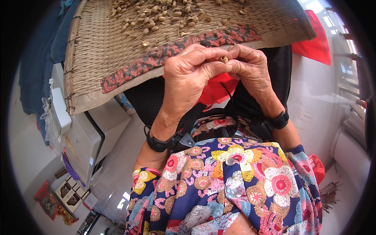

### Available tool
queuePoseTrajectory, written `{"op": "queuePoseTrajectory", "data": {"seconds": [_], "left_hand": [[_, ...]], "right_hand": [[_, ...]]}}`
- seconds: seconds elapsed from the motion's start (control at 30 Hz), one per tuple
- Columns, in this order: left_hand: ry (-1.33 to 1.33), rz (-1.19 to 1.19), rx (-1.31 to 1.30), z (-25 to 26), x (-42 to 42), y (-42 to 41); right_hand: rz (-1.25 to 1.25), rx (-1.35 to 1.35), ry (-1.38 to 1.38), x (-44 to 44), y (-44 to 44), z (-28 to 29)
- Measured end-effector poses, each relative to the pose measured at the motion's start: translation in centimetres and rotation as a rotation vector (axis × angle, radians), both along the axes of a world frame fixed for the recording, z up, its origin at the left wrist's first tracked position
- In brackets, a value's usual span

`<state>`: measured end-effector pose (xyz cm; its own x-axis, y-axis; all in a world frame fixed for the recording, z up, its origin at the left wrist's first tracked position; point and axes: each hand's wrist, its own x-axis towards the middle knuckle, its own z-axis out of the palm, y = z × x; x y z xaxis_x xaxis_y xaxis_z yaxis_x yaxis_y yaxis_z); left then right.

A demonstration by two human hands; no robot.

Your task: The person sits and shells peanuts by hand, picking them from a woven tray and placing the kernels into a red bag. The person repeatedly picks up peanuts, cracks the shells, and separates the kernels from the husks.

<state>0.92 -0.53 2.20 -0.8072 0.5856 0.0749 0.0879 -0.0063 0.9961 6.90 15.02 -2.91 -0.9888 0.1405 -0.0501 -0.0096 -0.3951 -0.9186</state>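
My left hand (188, 73) and my right hand (249, 67) meet just past the near edge of a woven wicker tray (97, 53). Between their fingertips is a peanut in its shell (223, 59), with a dark opening showing at its end. The thumb and fingers of both hands pinch it. Many unshelled peanuts (151, 25) lie on the far part of the tray among bits of stem and broken shell. A strip of red and black patterned cloth (144, 64) covers part of the tray near its front edge.
Red plastic (220, 88) shows below my hands, over dark fabric. To the left stands a pale cabinet (85, 132) with a white box (60, 111) and a clear plastic bag. Another red bag (314, 41) is beyond the tray's right corner. Dark blue cloth (41, 64) hangs at the left.
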Motion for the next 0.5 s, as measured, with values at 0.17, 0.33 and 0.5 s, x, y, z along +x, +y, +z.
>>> {"op": "queuePoseTrajectory", "data": {"seconds": [0.17,0.33,0.5], "left_hand": [[-0.262,0.037,0.062,-0.3,-0.2,-0.3],[-0.192,0.099,0.009,-0.8,0.0,-0.2],[-0.003,0.077,0.003,-1.2,0.1,-0.3]], "right_hand": [[0.029,0.048,-0.038,-0.1,-0.2,0.4],[0.004,0.083,-0.100,0.0,-0.4,0.7],[-0.024,0.051,-0.073,0.0,-0.7,0.4]]}}
